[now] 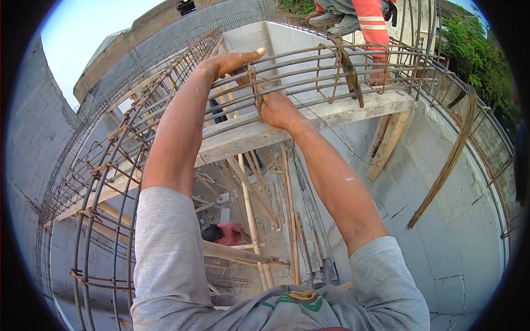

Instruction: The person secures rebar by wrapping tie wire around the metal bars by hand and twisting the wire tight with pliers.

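A cage of long steel rebars (pixel 301 77) runs across in front of me above a concrete ledge (pixel 237 139). My left hand (pixel 232 65) is closed over the upper bars beside a rebar stirrup (pixel 253 83), its thumb stretched to the right and its fingers curled partly out of sight. Lower down, my right hand (pixel 279 110) is closed at the same stirrup, near its bottom end. Its fingertips are partly hidden, so any small tool there cannot be made out. A thin wire (pixel 337 135) loops down to the right of that hand.
Another person (pixel 375 27) in red and grey is perched on the cage at upper right. A wire bundle (pixel 447 168) hangs at right. More rebar cage (pixel 99 171) runs down the left. Far below lie timber planks (pixel 290 220), bamboo poles (pixel 251 231) and someone in red (pixel 229 233).
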Tool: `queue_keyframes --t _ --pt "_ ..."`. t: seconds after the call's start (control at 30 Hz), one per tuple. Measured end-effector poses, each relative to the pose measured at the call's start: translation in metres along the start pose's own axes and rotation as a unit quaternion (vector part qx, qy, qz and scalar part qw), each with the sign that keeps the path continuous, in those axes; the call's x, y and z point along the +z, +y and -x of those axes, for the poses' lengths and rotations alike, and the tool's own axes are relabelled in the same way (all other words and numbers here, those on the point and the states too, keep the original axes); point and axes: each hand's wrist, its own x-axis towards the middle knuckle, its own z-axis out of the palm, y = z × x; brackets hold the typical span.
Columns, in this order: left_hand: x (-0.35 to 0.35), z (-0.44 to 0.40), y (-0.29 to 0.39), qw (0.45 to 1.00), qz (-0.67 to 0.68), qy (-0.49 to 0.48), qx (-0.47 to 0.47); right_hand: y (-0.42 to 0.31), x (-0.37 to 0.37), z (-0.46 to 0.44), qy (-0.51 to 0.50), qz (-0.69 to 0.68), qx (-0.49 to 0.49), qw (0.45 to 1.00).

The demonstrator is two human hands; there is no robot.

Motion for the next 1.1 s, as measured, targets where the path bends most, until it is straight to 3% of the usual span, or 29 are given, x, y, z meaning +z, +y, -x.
queue_keyframes --t 0.27,0.37,0.47,0.7,0.97,1.07,1.1 --pt "0.002 -0.011 0.000 0.999 -0.032 0.021 -0.012 -0.007 -0.018 -0.004 -0.108 0.026 0.013 0.994" --pt "0.001 -0.015 -0.003 0.999 -0.036 0.013 -0.019 -0.005 -0.018 -0.002 -0.107 0.033 0.000 0.994" --pt "0.000 -0.023 -0.009 0.999 -0.030 0.007 -0.026 -0.005 -0.010 0.004 -0.040 0.036 0.001 0.999" --pt "0.003 -0.029 -0.013 0.999 -0.035 -0.005 -0.039 -0.012 -0.032 0.001 -0.187 0.071 -0.009 0.980" --pt "-0.001 -0.041 -0.010 0.998 -0.020 -0.030 -0.048 0.002 -0.021 -0.019 -0.176 0.076 -0.051 0.980" --pt "0.002 -0.033 -0.007 0.999 0.011 -0.016 -0.048 0.005 -0.012 -0.032 -0.221 0.182 -0.042 0.957" --pt "0.004 -0.034 -0.009 0.999 0.005 -0.010 -0.044 0.005 -0.009 -0.032 -0.195 0.199 -0.051 0.959"
